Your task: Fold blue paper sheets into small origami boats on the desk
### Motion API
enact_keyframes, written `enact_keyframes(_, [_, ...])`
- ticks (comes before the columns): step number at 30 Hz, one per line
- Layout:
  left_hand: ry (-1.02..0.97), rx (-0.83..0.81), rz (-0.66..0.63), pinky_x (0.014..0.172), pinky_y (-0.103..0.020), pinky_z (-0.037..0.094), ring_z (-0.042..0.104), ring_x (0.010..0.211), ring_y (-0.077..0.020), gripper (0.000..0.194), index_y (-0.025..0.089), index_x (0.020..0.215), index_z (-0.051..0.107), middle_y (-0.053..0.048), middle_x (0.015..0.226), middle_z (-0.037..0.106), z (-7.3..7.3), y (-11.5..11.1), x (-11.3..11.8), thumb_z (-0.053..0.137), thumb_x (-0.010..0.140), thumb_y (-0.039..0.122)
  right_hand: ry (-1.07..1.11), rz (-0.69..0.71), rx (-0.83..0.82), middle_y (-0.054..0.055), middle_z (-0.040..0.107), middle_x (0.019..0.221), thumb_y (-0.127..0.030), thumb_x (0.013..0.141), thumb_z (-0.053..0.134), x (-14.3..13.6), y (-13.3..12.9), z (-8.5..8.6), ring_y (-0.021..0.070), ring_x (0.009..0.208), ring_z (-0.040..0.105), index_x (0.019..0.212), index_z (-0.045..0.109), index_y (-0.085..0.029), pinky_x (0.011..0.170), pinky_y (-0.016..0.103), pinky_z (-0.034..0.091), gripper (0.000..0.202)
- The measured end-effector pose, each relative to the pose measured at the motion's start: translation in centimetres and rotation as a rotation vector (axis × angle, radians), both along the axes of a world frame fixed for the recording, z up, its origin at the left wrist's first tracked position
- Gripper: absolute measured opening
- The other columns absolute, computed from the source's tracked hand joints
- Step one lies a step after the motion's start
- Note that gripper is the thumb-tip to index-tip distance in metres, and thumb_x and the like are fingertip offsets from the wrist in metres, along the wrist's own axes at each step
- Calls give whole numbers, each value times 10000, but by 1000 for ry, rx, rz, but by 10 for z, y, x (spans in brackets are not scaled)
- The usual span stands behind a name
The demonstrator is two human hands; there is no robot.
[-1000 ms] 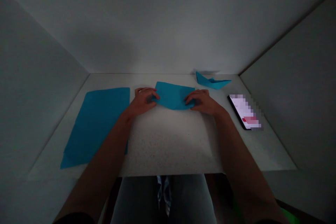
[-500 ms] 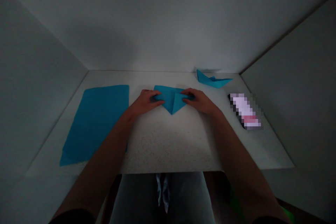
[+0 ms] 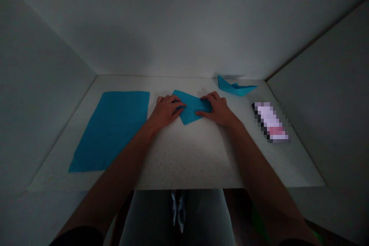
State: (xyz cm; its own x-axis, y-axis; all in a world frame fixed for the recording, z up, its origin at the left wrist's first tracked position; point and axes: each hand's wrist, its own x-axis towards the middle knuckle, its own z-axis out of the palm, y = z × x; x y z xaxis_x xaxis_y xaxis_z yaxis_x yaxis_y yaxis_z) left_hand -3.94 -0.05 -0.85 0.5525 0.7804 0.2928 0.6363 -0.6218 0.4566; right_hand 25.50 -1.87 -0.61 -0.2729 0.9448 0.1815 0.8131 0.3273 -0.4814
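A folded piece of blue paper (image 3: 191, 108) lies on the white tabletop between my two hands, its lower corner pointing towards me. My left hand (image 3: 166, 111) grips its left side, with the fingers over the top and the thumb near the lower edge. On the right side, my right hand (image 3: 216, 108) holds the paper between thumb and curled fingers, hiding part of that end. A crease runs up from the lower corner.
A large blue paper sheet (image 3: 115, 123) lies to the left, partly under my left forearm. A blue paper boat (image 3: 238, 89) sits at the back right, near the wall. A blurred-out phone (image 3: 271, 122) lies at the right of the white table (image 3: 187, 161).
The folded paper has turned slightly, and its raised right flap now lies flatter. My left fingers have moved further onto it. The large sheet has shifted to the right.
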Motion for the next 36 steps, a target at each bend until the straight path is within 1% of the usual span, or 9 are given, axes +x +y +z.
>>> enact_keyframes(4, [33, -12, 4, 1145, -560, 357, 595, 1277, -369, 442, 314, 1299, 807, -99, 1399, 713, 9, -6, 0, 795, 938, 568, 124, 139, -58, 134, 685, 1183, -741, 913, 747, -2, -1, 7, 311, 1022, 685, 1186, 740, -223, 947, 483, 556, 585])
enact_keyframes(8, [79, -46, -4, 1180, -559, 349, 592, 1327, -341, 440, 306, 1341, 775, -83, 1447, 706, 16, -10, 1, 700, 1009, 584, 124, 219, 15, 142, 666, 1190, -701, 938, 741, -3, -1, 7, 334, 1113, 650, 1101, 740, -217, 1004, 499, 540, 510])
enact_keyframes(11, [90, -57, -25, 1205, -564, 345, 568, 1386, -357, 529, 299, 1377, 753, -92, 1485, 686, 13, -10, 2, 761, 954, 616, 82, 238, 51, 141, 666, 1211, -685, 915, 779, -4, -1, 4, 347, 1149, 625, 1116, 735, -232, 1047, 524, 512, 498])
enact_keyframes(14, [89, -70, -47, 1231, -563, 337, 547, 1435, -359, 533, 306, 1437, 722, -89, 1536, 657, 9, -9, 2, 774, 950, 517, 16, 206, 69, 137, 676, 1234, -668, 931, 774, -4, -1, 5, 351, 1156, 615, 1169, 750, -251, 1054, 530, 489, 480])
enact_keyframes(20, [87, -141, -176, 1272, -575, 281, 528, 1488, -347, 582, 321, 1499, 686, -73, 1610, 620, 10, -7, -1, 737, 919, 302, -50, 88, 87, 143, 706, 1365, -545, 1097, 549, -4, -1, 8, 371, 1256, 609, 1460, 692, -314, 1050, 546, 453, 453])
enact_keyframes(28, [122, -156, -216, 1238, -595, 295, 440, 1480, -345, 483, 451, 1283, 831, -28, 1591, 550, 13, -9, 3, 645, 946, 160, -17, 167, 71, 94, 627, 1616, -411, 1119, 490, -9, -6, 10, 350, 1481, 559, 1597, 582, -363, 1174, 577, 375, 489])
enact_keyframes(30, [126, -148, -233, 1216, -585, 307, 445, 1443, -330, 501, 487, 1259, 834, -19, 1556, 554, 11, -9, 2, 618, 970, 140, 28, 123, 71, 119, 668, 1553, -429, 1113, 512, -10, -6, 13, 356, 1424, 593, 1595, 587, -342, 1155, 585, 390, 496])
enact_keyframes(32, [126, -129, -232, 1188, -568, 321, 452, 1406, -318, 500, 500, 1222, 844, -18, 1525, 565, 10, -8, 1, 609, 985, 126, 111, 77, 59, 130, 757, 1365, -455, 1102, 545, -10, -5, 15, 349, 1280, 657, 1527, 656, -311, 1107, 571, 431, 463])
enact_keyframes(36, [94, -67, -135, 1113, -526, 365, 528, 1279, -300, 384, 431, 1161, 871, -58, 1396, 638, 8, -3, -1, 636, 1018, 163, 366, 93, -86, 94, 788, 1130, -503, 1082, 575, -7, -4, 19, 253, 915, 709, 1327, 774, -274, 867, 436, 547, 390])
